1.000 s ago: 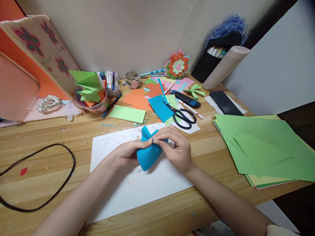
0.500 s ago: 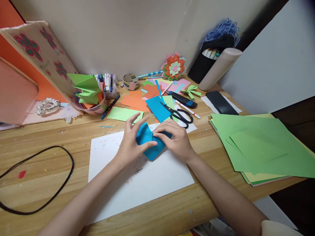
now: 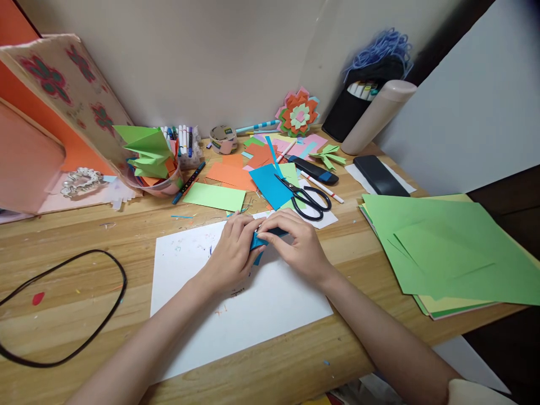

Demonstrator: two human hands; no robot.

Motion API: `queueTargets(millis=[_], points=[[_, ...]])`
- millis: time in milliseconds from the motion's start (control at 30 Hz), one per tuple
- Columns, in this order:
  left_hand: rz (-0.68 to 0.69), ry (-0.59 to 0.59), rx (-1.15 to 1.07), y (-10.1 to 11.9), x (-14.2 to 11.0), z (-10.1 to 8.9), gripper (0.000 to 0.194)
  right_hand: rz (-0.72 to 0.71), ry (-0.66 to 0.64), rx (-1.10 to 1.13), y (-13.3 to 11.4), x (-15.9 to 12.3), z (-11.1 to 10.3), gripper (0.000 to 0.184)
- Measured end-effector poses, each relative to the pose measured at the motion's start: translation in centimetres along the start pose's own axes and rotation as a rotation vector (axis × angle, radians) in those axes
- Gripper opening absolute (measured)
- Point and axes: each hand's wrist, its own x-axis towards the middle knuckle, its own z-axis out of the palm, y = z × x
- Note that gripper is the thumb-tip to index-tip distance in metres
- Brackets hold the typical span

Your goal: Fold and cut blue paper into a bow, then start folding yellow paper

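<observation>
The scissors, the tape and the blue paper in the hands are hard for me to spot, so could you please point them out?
Scissors (image 3: 296,193): head view, near the pivot.
Tape (image 3: 224,147): head view, on the roll's outer side.
Held blue paper (image 3: 255,242): head view, on its small uncovered part.

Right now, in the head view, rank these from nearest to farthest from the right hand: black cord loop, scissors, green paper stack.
1. Scissors, beyond the right hand.
2. Green paper stack, on the right.
3. Black cord loop, far left.
</observation>
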Motion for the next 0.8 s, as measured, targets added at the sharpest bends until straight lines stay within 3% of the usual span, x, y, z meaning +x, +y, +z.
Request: queueTargets(millis=[167,300,467,667,800], points=[[-0.107,0.034,-0.013,0.1,-0.1,0.0,0.035,0.003,0.098,-0.087,-0.2,0.2,-0.6,0.013],[-0.208,0.030,-0.064,0.0,-0.1,-0.2,0.031,0.268,0.177,-0.060,0.7,0.5,-1.2,0.035],[-0.225,0.032,-0.084,0.0,-0.1,-0.1,0.030,0.729,-0.054,0.364,1.7,0.5,-1.2,0.043],[-0.249,0.028,-0.164,0.4,-0.2,0.2,0.030,0.810,-0.092,0.823,1.4,0.4,-0.5,0.031],[-0.252,0.049,-0.238,0.5,-0.2,0.1,0.029,0.896,-0.134,1.045,1.7,0.0,0.4,0.036]])
